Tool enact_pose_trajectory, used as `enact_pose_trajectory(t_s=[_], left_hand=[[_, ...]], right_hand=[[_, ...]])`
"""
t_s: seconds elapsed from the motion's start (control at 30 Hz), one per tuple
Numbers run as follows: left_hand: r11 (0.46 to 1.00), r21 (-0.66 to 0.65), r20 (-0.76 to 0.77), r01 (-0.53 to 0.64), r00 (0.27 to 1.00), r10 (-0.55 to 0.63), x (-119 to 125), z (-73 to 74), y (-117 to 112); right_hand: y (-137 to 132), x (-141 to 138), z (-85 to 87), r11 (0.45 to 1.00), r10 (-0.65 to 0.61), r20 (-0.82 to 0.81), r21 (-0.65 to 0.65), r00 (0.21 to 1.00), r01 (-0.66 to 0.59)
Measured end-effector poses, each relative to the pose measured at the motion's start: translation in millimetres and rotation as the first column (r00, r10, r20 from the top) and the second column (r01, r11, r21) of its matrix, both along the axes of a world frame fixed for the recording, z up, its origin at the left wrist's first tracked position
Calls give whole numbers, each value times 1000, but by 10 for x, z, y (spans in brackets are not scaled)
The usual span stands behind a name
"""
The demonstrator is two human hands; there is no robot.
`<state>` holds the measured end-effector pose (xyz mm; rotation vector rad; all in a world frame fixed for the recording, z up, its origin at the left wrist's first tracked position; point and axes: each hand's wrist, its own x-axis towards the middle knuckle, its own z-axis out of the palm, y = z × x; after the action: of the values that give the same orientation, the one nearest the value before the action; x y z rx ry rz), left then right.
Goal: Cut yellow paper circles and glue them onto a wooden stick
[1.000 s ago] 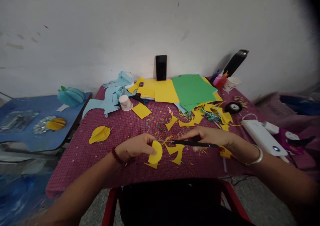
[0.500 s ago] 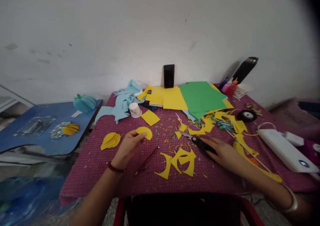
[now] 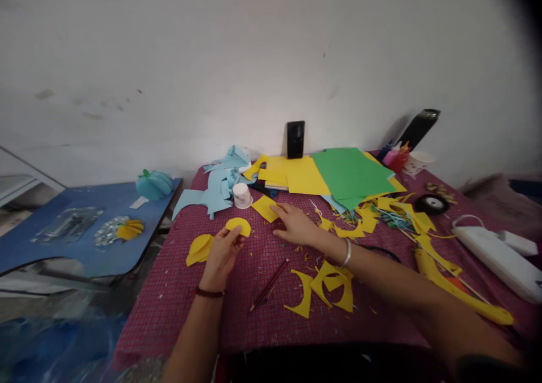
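Note:
My left hand (image 3: pixel 223 256) pinches a yellow paper circle (image 3: pixel 237 226) between thumb and fingers, above the checked cloth. With its fingers stretched out and the thumb apart, my right hand (image 3: pixel 296 223) reaches to the right edge of a yellow paper square (image 3: pixel 266 208); the fingertips appear to touch it. Left of my left hand lie several cut yellow rounds (image 3: pixel 199 249). A pencil (image 3: pixel 270 286) rests on the cloth between my arms. The scissors' black handle (image 3: pixel 383 252) shows partly behind my right forearm; the blades are hidden.
A white paper cup (image 3: pixel 242 195) stands beside pale blue scraps (image 3: pixel 218 190). Green sheets (image 3: pixel 353 174), yellow sheets (image 3: pixel 307 177) and a phone (image 3: pixel 295 139) are at the back. Yellow offcuts (image 3: pixel 305 298) lie in front, a glue gun (image 3: pixel 457 290) at right. Paper pumpkins (image 3: pixel 153 185) sit on the blue table.
My right hand has let go of the scissors and moved left to the yellow square. My left hand still holds the yellow circle. The view has shifted slightly.

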<state>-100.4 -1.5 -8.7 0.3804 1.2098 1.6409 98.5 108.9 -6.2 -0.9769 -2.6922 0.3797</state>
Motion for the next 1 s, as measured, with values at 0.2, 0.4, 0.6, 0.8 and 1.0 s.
enact_pose_trajectory(t_s=[0.2, 0.4, 0.6, 0.8, 1.0], left_hand=[[999, 51, 25, -18, 1000, 17, -72, 24, -23], [996, 62, 53, 69, 996, -72, 138, -40, -19], [968, 161, 96, 195, 973, -212, 336, -48, -27], [953, 218, 97, 211, 967, -237, 353, -24, -21], [959, 191, -598, 208, 800, -55, 242, 51, -73]], right_hand=[[239, -399, -137, 994, -80, -68, -76, 994, 75], [378, -311, -128, 948, -247, -339, -281, 908, 153], [-27, -296, -154, 837, -366, -560, -547, 744, 0], [-266, -251, -48, 804, -360, -660, -578, 659, -140], [-273, -138, 76, 765, -378, -697, -606, 609, -218]])
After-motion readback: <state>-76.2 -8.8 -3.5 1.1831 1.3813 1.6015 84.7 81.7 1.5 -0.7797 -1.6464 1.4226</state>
